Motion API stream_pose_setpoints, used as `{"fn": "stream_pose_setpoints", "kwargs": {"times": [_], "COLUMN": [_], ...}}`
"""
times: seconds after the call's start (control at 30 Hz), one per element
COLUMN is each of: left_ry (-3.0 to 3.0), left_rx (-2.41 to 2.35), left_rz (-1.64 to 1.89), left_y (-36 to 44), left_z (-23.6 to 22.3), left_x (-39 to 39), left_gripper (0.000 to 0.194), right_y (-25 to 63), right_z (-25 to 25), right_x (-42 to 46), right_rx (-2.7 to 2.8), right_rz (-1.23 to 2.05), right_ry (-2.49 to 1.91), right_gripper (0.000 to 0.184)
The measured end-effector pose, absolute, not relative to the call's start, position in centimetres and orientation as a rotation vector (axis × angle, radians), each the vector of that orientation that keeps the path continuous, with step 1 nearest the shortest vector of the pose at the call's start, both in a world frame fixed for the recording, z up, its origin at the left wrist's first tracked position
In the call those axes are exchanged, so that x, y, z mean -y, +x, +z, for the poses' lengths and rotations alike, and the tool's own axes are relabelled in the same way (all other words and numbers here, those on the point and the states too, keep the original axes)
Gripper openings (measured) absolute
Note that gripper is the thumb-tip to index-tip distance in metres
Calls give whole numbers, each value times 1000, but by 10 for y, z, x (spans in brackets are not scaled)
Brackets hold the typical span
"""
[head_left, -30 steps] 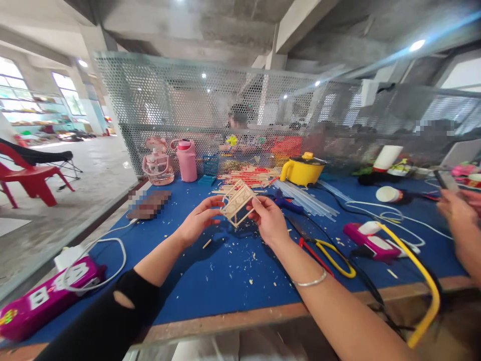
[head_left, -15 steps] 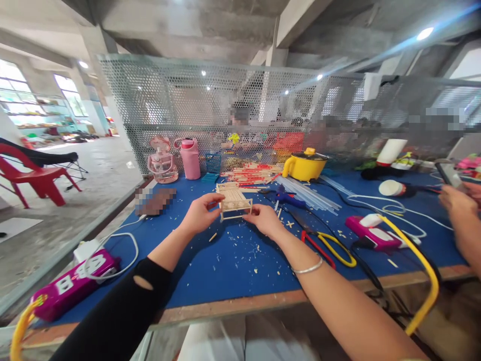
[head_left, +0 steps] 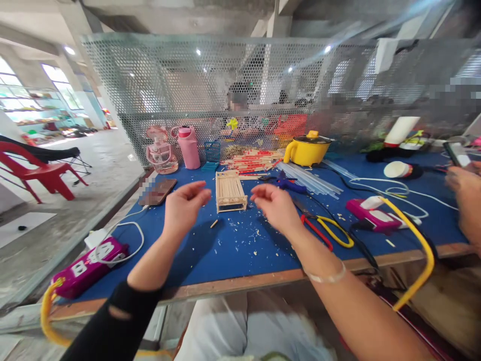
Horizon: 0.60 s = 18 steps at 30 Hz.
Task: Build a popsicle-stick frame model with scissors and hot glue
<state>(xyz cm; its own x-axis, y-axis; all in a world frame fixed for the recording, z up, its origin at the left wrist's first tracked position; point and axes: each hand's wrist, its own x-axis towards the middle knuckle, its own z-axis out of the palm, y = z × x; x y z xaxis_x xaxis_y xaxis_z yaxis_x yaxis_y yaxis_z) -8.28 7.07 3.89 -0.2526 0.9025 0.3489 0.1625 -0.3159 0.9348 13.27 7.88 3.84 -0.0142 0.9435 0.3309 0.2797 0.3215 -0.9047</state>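
A small bed-shaped model of thin wooden sticks [head_left: 230, 189] stands on the blue tabletop in front of me. To its left, my left hand [head_left: 185, 203] hovers with fingers loosely curled and apart, nothing in it. On the other side my right hand [head_left: 273, 204] is also off the model, its fingers bent towards it and empty. A short stick piece [head_left: 214, 223] lies on the table near the left hand. Beyond the right hand are a blue glue gun [head_left: 291, 183] and scissors with red and yellow handles [head_left: 334, 231].
Behind the model lie red-tipped sticks [head_left: 255, 161], clear glue sticks [head_left: 315, 181] and a yellow pot [head_left: 308, 150]. Pink bottles [head_left: 188, 148], a phone [head_left: 160, 192] and a purple power strip [head_left: 90, 265] are at left. A co-worker's hand [head_left: 466, 188] holds a phone at right.
Both hands have let go of the stick model and drawn apart, one to each side. The model now rests on the table, turned slightly. My view has tilted down a little.
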Motion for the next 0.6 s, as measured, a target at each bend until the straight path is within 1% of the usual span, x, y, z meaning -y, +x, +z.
{"fn": "stream_pose_setpoints", "kwargs": {"times": [0.03,0.1,0.13,0.2,0.3,0.37,0.53,0.6], "left_ry": [1426,1395,1377,1321,1295,1304,1305,1310], "left_rx": [-1324,-1296,-1300,-1339,-1297,-1260,-1155,-1129], "left_rz": [1572,1456,1428,1453,1400,1361,1333,1313], "left_y": [-71,-47,-37,-23,-17,-18,-24,-26], "left_z": [37,27,20,4,-11,-13,-10,-11], "left_x": [-50,-12,4,24,31,29,27,28], "left_gripper": [41,43,44,45,53,55,54,57], "right_y": [126,114,110,107,112,118,124,124], "right_z": [37,30,24,13,1,-3,-5,-5], "right_x": [-57,-16,1,23,32,32,33,34], "right_rx": [1601,1706,1704,1629,1514,1482,1453,1424], "right_rz": [866,1191,1286,1342,1347,1354,1412,1381], "right_ry": [-1128,-1005,-951,-946,-1032,-1053,-939,-971], "right_gripper": [19,31,34,36,31,30,31,28]}}
